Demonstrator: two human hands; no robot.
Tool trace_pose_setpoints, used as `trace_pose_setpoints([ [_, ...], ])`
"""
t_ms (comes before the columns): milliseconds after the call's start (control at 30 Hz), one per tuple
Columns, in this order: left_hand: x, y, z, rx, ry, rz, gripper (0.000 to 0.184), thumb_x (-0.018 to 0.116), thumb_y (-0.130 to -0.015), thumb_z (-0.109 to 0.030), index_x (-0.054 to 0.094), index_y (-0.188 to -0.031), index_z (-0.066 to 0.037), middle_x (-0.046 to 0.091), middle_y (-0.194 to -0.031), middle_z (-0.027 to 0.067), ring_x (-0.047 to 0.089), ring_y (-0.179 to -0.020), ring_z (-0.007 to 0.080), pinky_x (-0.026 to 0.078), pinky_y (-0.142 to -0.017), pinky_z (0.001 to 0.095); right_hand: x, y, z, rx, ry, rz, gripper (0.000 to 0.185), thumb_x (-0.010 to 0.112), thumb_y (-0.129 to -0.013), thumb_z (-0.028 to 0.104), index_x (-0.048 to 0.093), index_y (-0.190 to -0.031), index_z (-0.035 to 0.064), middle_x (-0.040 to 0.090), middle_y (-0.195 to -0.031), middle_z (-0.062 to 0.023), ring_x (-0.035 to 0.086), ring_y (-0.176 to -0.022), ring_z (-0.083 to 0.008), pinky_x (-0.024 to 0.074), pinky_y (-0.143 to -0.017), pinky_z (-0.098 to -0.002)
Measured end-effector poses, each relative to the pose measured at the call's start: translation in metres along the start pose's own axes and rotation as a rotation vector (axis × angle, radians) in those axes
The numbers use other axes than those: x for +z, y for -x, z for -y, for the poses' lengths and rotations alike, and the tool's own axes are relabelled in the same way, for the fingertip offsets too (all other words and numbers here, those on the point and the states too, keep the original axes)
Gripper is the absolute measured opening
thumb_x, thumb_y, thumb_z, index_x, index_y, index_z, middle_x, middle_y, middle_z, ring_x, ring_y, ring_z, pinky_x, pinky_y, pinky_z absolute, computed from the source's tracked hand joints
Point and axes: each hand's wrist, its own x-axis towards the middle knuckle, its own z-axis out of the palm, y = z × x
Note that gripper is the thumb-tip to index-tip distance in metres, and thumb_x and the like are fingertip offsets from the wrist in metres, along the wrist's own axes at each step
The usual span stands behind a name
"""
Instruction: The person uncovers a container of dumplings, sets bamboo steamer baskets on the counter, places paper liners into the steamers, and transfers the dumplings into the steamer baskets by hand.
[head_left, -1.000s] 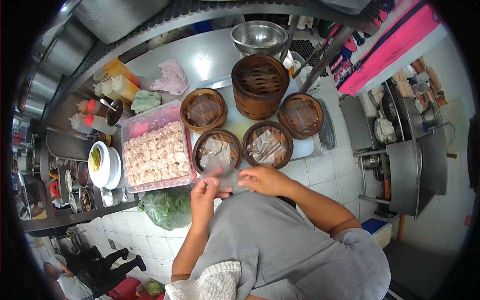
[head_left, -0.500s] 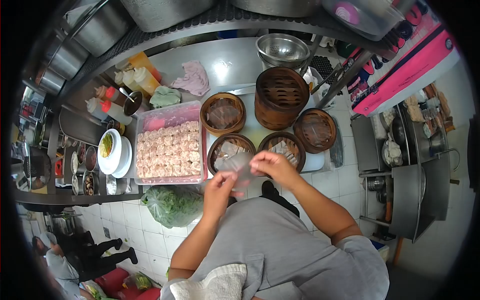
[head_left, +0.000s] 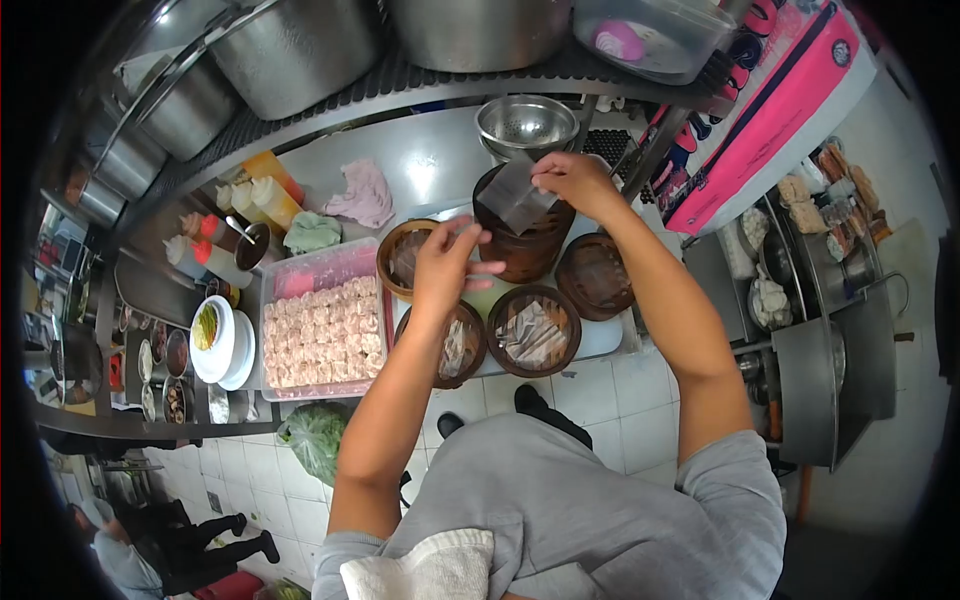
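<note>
From the left, two white plates (head_left: 225, 355) overlap near the front edge of the desk (head_left: 420, 150). Beside them, one plastic tray (head_left: 320, 263) runs out to that same edge, rows of dumplings (head_left: 322, 345) filling all but its back strip. Just below the edge is one bag of greens (head_left: 312, 440). Behind the tray lie two cloths, one green (head_left: 312, 232) and one pink (head_left: 362, 195), and beyond them bare metal stretches as far as the single topmost colander (head_left: 527, 125).

The left hand (head_left: 450, 262) comes next, its grip apart and holding nothing, above the gap between a low steamer and the one tall steamer (head_left: 520, 262). Four low steamers (head_left: 534, 330) ring the tall one: one left, two along the front edge, one right, with little room between them. Over the tall steamer's mouth is one clear sheet (head_left: 510, 195); from here I can't be sure whether it touches the rim. The right hand (head_left: 578, 183) has its grip pinched on the sheet's right edge.
</note>
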Motion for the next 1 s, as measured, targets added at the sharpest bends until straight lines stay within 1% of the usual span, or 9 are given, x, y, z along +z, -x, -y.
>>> trace_pose_setpoints([
  [67, -0.011, 0.007, 0.014, -0.074, -0.008, 0.007, 0.036, 0.055, -0.095, -0.026, 0.052, -0.121, -0.002, 0.063, -0.107, 0.0102, 0.07, -0.073, 0.0209, 0.054, -0.051, 0.0249, 0.004, -0.005, -0.013, 0.005, 0.098, 0.006, 0.02, 0.067, -0.08, 0.021, 0.067, -0.093, 0.006, 0.069, -0.084, -0.005, 0.065, -0.075, -0.0148, 0.0499, -0.069, -0.0296],
  [167, -0.023, 0.025, 0.025, -0.091, -0.004, -0.016, 0.028, 0.056, -0.095, -0.027, 0.057, -0.111, -0.004, 0.064, -0.105, 0.0084, 0.069, -0.074, 0.018, 0.054, -0.054, 0.0248, 0.012, -0.006, -0.007, 0.086, 0.539, -0.009, 0.019, 0.064, -0.08, 0.027, 0.069, -0.096, 0.0186, 0.069, -0.095, -0.0069, 0.065, -0.092, -0.0286, 0.0508, -0.077, -0.0409],
  [567, -0.086, 0.101, 0.04, -0.05, -0.028, -0.196, 0.022, 0.055, -0.095, -0.022, 0.061, -0.103, -0.003, 0.066, -0.104, 0.0085, 0.069, -0.079, 0.0171, 0.054, -0.056, 0.0246, 0.025, 0.016, 0.041, 0.088, 0.993, 0.021, 0.037, 0.062, -0.086, 0.034, 0.062, -0.112, 0.0078, 0.066, -0.103, -0.0167, 0.064, -0.095, -0.0355, 0.0516, -0.081, -0.0455],
  [667, -0.106, 0.126, 0.045, -0.071, -0.043, -0.332, 0.023, 0.057, -0.095, -0.023, 0.062, -0.105, -0.002, 0.067, -0.105, 0.008, 0.068, -0.081, 0.0165, 0.054, -0.06, 0.0255, 0.012, 0.024, 0.038, -0.246, 0.968, -0.175, 0.041, 0.057, -0.089, 0.039, 0.061, -0.114, 0.0075, 0.067, -0.102, -0.0175, 0.065, -0.093, -0.0354, 0.052, -0.078, -0.0463],
  [767, -0.13, 0.153, 0.048, -0.049, -0.143, -0.446, 0.024, 0.059, -0.094, -0.022, 0.064, -0.106, -0.002, 0.067, -0.103, 0.0077, 0.067, -0.082, 0.0145, 0.051, -0.069, 0.0263, 0.013, 0.039, 0.084, -0.22, 0.552, -0.217, 0.039, 0.067, -0.083, 0.035, 0.066, -0.109, 0.0061, 0.069, -0.096, -0.0144, 0.068, -0.083, -0.0289, 0.0523, -0.074, -0.0379],
  [800, -0.144, 0.161, 0.056, -0.059, -0.148, -0.492, 0.024, 0.059, -0.094, -0.022, 0.064, -0.106, -0.002, 0.067, -0.103, 0.0077, 0.067, -0.082, 0.0145, 0.051, -0.069, 0.0263, 0.021, 0.043, 0.09, -0.243, 0.401, -0.193, 0.033, 0.07, -0.082, 0.028, 0.067, -0.105, 0.0045, 0.069, -0.093, -0.0137, 0.068, -0.08, -0.0249, 0.0514, -0.072, -0.0344],
  [867, -0.177, 0.17, 0.078, 0.096, -0.537, -0.591, 0.021, 0.062, -0.092, -0.017, 0.064, -0.104, 0.0, 0.067, -0.101, 0.0084, 0.065, -0.081, 0.0138, 0.05, -0.069, 0.0255, 0.047, 0.05, 0.097, -0.309, 0.199, 0.03, 0.031, 0.07, -0.082, 0.025, 0.066, -0.104, 0.0028, 0.069, -0.089, -0.0134, 0.066, -0.077, -0.0227, 0.0509, -0.07, -0.0328],
  [933, -0.184, 0.177, 0.064, 0.169, -0.726, -0.637, 0.02, 0.065, -0.088, -0.012, 0.064, -0.103, 0.001, 0.067, -0.101, 0.0112, 0.065, -0.085, 0.0182, 0.05, -0.074, 0.0278, 0.085, 0.05, 0.1, -0.369, 0.2, 0.222, 0.03, 0.07, -0.082, 0.023, 0.065, -0.101, 0.0009, 0.067, -0.087, -0.0139, 0.065, -0.075, -0.0224, 0.0503, -0.069, -0.0323],
  [1000, -0.202, 0.18, 0.058, 0.198, -0.907, -0.637, 0.022, 0.067, -0.085, -0.011, 0.064, -0.102, 0.002, 0.066, -0.101, 0.014, 0.064, -0.091, 0.0252, 0.049, -0.082, 0.0322, 0.134, 0.041, 0.093, -0.434, 0.183, 0.311, 0.03, 0.068, -0.083, 0.024, 0.064, -0.099, -0.0001, 0.066, -0.086, -0.0164, 0.064, -0.078, -0.0293, 0.0497, -0.07, -0.0375],
])
